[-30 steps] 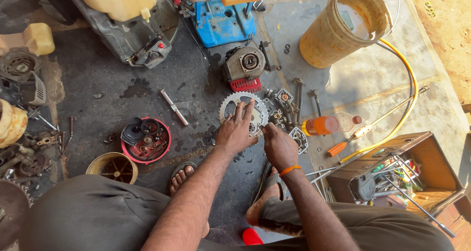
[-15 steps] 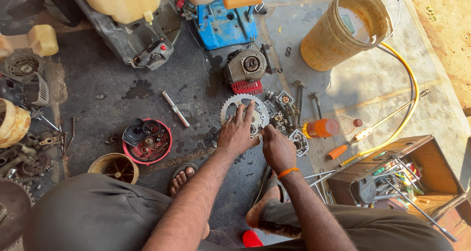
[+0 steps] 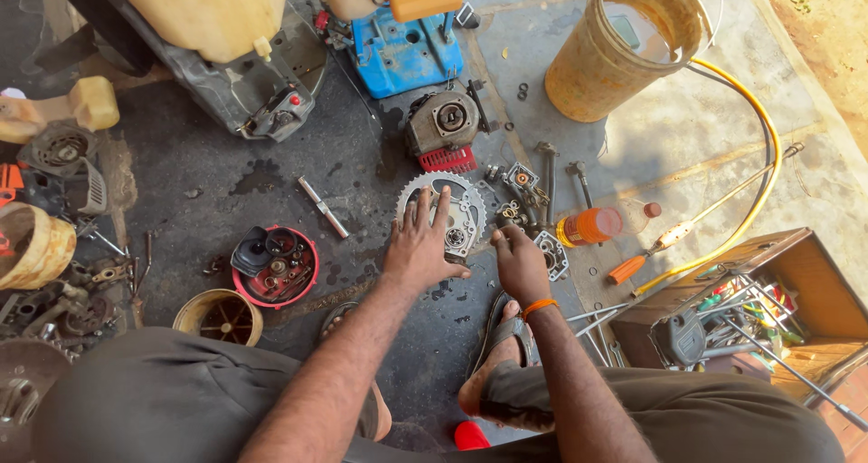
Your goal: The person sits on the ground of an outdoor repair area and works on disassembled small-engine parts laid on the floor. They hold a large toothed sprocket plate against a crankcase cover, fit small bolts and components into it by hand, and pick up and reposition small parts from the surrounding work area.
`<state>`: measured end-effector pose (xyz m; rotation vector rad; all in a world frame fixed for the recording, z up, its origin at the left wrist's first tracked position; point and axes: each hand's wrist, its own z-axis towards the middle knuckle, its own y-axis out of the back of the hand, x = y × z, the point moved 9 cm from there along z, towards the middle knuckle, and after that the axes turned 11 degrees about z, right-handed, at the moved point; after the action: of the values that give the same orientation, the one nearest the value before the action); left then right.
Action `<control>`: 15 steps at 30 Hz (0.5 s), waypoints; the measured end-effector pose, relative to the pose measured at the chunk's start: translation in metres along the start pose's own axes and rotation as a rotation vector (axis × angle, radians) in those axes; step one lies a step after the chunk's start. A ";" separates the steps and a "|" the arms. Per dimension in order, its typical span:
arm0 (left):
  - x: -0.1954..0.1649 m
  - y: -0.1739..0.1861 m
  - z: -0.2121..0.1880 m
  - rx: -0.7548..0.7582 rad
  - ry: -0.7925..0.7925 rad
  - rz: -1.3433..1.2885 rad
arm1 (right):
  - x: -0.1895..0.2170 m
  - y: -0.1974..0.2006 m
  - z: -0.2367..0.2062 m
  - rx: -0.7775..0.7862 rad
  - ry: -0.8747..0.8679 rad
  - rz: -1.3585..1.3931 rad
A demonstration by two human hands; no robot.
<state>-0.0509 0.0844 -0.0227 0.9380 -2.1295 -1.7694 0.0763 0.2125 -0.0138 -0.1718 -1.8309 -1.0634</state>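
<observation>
- Head view: toothed round engine plate (image 3: pixel 449 212) lies flat on the dark oily floor (image 3: pixel 217 187), just below the small engine block (image 3: pixel 443 124).
- Left hand (image 3: pixel 418 246) rests on the plate's lower left, fingers spread, palm down.
- Right hand (image 3: pixel 520 264), just right of the plate, loosely curled; whether it grips anything cannot be told.
- Red bowl of parts (image 3: pixel 274 266) sits left of the plate, well apart.

We count two hands: the left hand (image 3: pixel 418 250) and the right hand (image 3: pixel 522 262). We see one toothed metal disc (image 3: pixel 443 212) at frame centre, one tan bucket (image 3: pixel 624 51) upper right, one orange bottle (image 3: pixel 589 226), one red bowl of parts (image 3: pixel 275 266), one blue engine housing (image 3: pixel 404 54), one wooden toolbox (image 3: pixel 768 309) lower right, and one yellow hose (image 3: pixel 755 192).
</observation>
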 end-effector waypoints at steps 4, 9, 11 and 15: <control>-0.010 0.004 0.008 -0.085 -0.226 0.190 | 0.002 -0.008 -0.007 0.067 -0.001 -0.016; -0.003 0.019 0.006 -0.025 -0.072 0.290 | 0.012 -0.009 -0.016 0.088 -0.017 -0.028; 0.000 0.023 -0.004 0.056 0.055 0.255 | 0.012 -0.008 -0.017 0.091 -0.033 0.003; -0.002 0.025 -0.019 0.076 0.148 0.184 | 0.012 -0.007 -0.017 0.079 -0.004 -0.024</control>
<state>-0.0471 0.0719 0.0062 0.8319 -2.1262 -1.4949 0.0779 0.1918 -0.0059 -0.1050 -1.8792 -1.0064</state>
